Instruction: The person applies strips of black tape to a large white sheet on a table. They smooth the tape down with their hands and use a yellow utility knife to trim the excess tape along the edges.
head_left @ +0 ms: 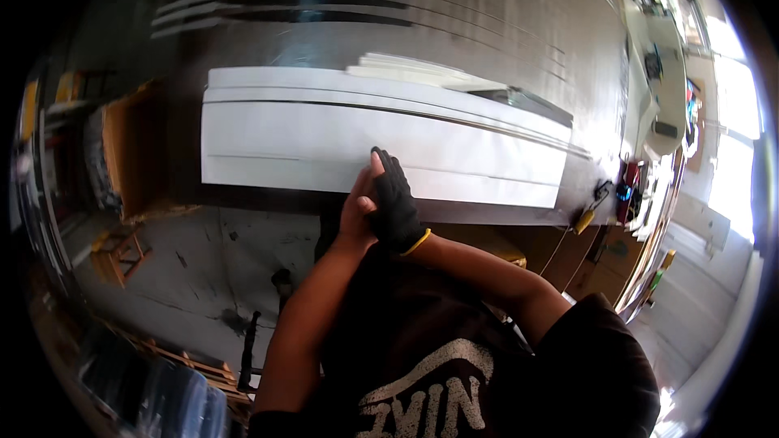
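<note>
Head view: gloved right hand (395, 204) and bare left hand (358, 209), pressed together, gripping nothing, touch the centre-frame white panel (324, 142)'s near edge; likely stiff, smooth, best gripped at its ends.

Both hands (381, 207) rest together on the panel stack's (308, 142) near edge, atop the table (487, 24).

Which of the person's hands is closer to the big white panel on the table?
Right. The gloved right hand has its fingertips on the white panel's near edge; the bare left hand presses against the glove, its fingertips also about at that edge.
</note>
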